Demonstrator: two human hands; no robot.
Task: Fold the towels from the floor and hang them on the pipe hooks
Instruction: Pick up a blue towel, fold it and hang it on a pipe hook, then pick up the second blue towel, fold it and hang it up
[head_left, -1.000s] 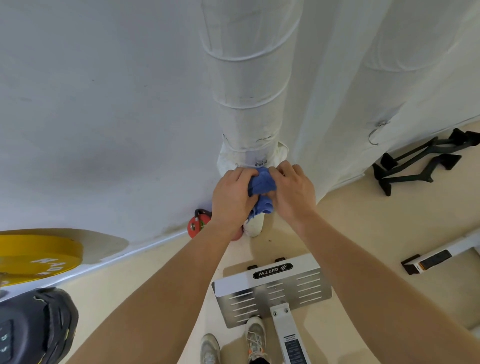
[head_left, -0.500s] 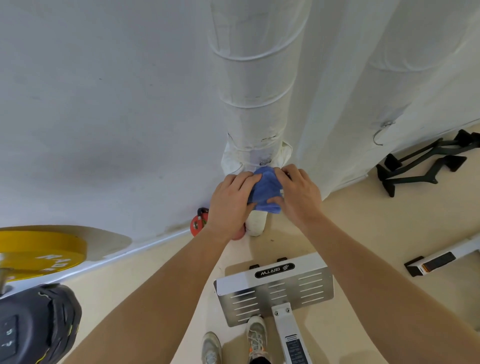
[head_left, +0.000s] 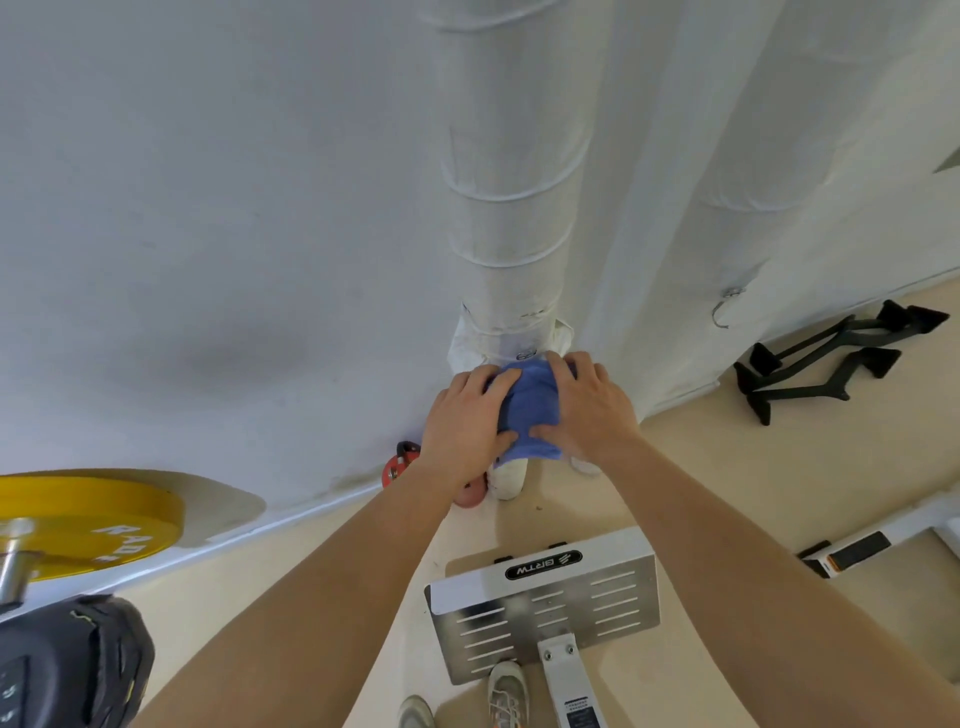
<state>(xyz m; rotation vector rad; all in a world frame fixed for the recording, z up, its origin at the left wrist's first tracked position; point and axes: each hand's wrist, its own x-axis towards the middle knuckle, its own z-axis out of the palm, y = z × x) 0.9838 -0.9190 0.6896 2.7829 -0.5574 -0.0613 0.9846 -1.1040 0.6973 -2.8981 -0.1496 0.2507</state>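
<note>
1. Nearest us, our shoes (head_left: 506, 693) stand beside the white footplate (head_left: 545, 597) on the floor.
2. Our left hand (head_left: 467, 421) and right hand (head_left: 589, 405) grip the blue towel (head_left: 530, 410) from either side. The fingers curl over its upper part and the thumbs pinch lower down.
3. A second ago the towel was a bunched wad; now it shows wider and flatter between our hands.
4. It sits against the wrapped pipe (head_left: 511, 208), just below the hook (head_left: 525, 355); we cannot tell whether it hangs there.
5. Farther right, a second hook (head_left: 724, 310) sticks out.
</note>
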